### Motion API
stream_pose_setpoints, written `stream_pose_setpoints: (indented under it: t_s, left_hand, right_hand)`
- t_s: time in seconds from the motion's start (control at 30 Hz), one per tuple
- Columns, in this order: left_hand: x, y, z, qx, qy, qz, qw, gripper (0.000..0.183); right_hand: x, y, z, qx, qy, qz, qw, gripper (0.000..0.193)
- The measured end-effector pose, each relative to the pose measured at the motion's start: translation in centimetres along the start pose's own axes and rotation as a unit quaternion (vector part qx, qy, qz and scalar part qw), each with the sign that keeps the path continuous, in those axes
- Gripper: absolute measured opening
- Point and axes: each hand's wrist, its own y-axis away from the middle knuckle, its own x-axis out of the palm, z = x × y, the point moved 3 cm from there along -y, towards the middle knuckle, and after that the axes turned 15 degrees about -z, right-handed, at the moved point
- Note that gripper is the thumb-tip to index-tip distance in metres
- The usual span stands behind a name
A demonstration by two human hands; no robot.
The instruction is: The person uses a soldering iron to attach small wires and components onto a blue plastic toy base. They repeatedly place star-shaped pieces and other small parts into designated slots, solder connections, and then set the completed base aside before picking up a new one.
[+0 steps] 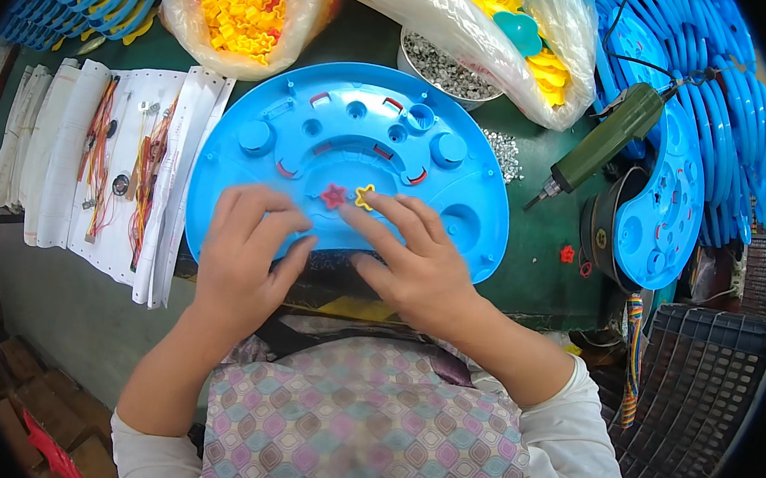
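Observation:
A blue plastic shell (225,171) with a rounded outline lies in front of me, its hollow side with posts and round cups showing. Near its middle sit a pinkish-red star-shaped piece (333,195) and a yellow star-shaped piece (365,196). My right hand (419,259) is over the shell's near edge, fingers spread, one fingertip at the yellow star. My left hand (250,250), slightly blurred, is over the near left part of the shell. Its thumb stands apart from the bent fingers, and I see nothing held in it.
Bags of yellow and red pieces (239,8) and yellow parts (548,76) stand behind, beside a bowl of screws (448,67). A green electric screwdriver (606,138) hangs at right, near stacked blue shells (720,132). Wired parts lie on white sheets (131,153) at left.

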Motion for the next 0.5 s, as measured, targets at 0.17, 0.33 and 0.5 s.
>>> stream_pose_setpoints:
  t_s: [0.17, 0.33, 0.5]
  left_hand:
    - [0.3, 1.8, 0.6, -0.017, 0.04, 0.071, 0.996, 0.022]
    - [0.6, 1.5, 0.5, 0.023, 0.018, 0.069, 0.997, 0.016]
    - [1.0, 1.8, -0.8, 0.207, -0.098, 0.033, 0.973, 0.008]
  right_hand:
    - [1.6, -0.7, 0.7, -0.046, 0.045, 0.013, 0.998, 0.011]
    - [2.2, -0.4, 0.7, -0.062, 0.066, 0.022, 0.996, 0.014]
    - [2.0, -0.1, 0.7, -0.068, 0.065, 0.012, 0.995, 0.022]
